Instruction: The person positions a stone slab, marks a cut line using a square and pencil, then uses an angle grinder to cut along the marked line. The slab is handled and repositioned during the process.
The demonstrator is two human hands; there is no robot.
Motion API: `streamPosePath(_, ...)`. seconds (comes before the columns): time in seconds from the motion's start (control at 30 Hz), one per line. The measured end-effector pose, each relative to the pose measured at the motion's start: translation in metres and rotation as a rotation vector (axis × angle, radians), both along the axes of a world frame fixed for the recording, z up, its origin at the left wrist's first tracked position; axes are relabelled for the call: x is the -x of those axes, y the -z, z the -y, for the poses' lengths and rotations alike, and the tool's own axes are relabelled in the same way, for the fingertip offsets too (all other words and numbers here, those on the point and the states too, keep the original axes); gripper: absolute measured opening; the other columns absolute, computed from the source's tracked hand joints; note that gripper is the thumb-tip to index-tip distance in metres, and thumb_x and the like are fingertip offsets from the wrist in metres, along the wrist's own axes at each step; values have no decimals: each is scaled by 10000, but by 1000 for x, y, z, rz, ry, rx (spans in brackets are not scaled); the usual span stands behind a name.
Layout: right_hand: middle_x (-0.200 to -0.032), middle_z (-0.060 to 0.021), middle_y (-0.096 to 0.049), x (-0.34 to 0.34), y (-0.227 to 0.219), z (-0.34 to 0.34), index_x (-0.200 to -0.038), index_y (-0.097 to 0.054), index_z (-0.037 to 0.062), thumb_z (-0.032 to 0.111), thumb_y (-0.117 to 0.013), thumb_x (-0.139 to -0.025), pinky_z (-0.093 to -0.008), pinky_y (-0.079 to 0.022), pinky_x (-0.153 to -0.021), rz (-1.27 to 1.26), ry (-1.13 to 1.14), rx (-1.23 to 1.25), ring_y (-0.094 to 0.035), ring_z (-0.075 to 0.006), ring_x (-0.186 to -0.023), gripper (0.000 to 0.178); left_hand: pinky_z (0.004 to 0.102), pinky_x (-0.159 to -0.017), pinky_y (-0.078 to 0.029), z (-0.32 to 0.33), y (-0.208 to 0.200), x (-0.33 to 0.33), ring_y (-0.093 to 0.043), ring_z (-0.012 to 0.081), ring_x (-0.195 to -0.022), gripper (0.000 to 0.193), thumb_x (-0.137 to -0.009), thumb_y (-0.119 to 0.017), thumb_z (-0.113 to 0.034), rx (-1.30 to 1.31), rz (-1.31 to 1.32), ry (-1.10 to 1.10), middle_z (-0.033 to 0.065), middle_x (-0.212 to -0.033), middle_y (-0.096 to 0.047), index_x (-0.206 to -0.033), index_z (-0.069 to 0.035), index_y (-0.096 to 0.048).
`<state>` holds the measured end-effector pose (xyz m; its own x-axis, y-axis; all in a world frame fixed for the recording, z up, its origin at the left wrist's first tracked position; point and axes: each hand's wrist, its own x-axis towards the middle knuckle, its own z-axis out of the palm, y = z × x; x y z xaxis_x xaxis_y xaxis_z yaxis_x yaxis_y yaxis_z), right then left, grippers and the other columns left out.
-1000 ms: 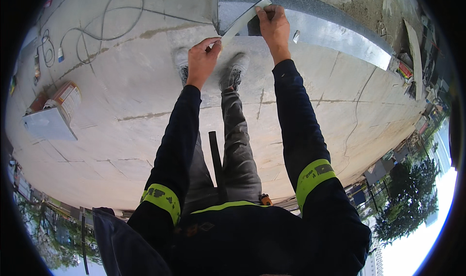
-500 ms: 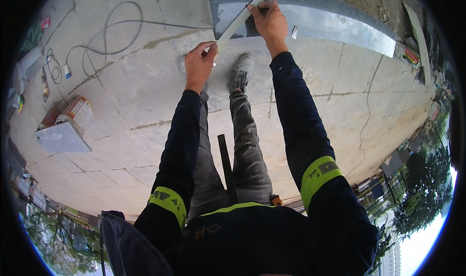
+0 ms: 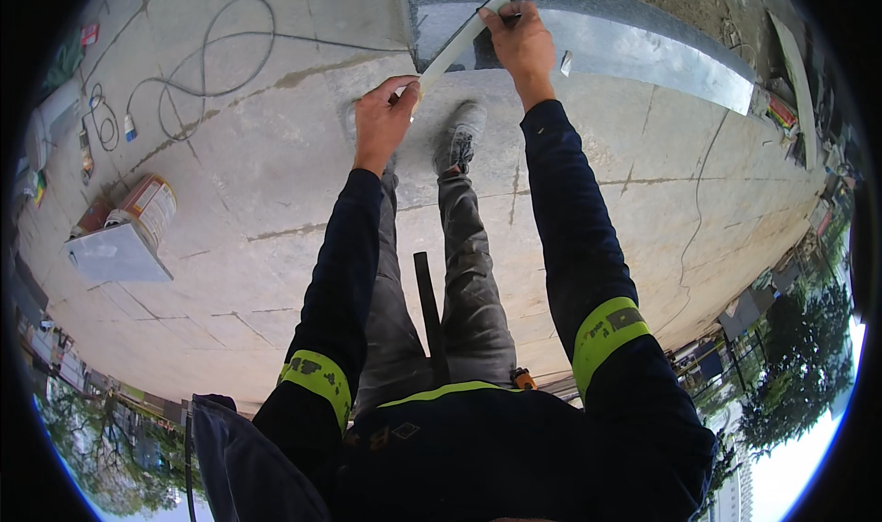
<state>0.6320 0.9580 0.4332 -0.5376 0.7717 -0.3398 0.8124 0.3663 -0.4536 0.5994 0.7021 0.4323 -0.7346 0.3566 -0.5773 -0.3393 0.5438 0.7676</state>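
A pale flat strip (image 3: 452, 51), apparently tape, is stretched at a slant between my two hands over the corner of a grey stone slab (image 3: 616, 49). My left hand (image 3: 380, 125) pinches its near end just off the slab's front edge; a small yellowish piece shows beside those fingers. At the far end, the fingers of my right hand (image 3: 521, 49) are closed on the strip above the stone. A thin dark line runs beyond the strip's far tip. Whether the strip's middle touches the slab, I cannot tell.
A grey cable (image 3: 204, 67) lies looped on the paved floor (image 3: 588, 237) at left. Below it stands a bucket (image 3: 150, 208) beside a tilted grey tile (image 3: 119, 254). A small silvery scrap (image 3: 566, 62) lies by the slab's edge. My shoe (image 3: 461, 131) is close to the slab.
Both hands have shifted slightly right in the picture, along with the strip and the slab. The strip is still held at both ends.
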Motion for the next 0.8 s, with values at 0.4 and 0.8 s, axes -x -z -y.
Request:
streamPosePath(0.4,-1068,-102,-833,-2,1,-1,-1147,-727,124,615,-809,-924,-477,-607,-871,3,-38,-36,-793,-369,-1013,545,324,-564,-519,-2,1,2,-645,134,-548,205,-1023,-760,-238,-10,8,-4,64,-664,-693,-1147,-99,-845)
streamPosePath(0.8,-1006,-84,-835,-5,8,2,-1120,-711,108,584,-826,-935,-448,-610,-822,-63,-25,-40,-801,-327,-957,523,323,-564,-512,-2,8,4,-628,124,-551,199,-1016,-766,-244,-3,33,-4,57,-675,-697,-1133,-103,-844)
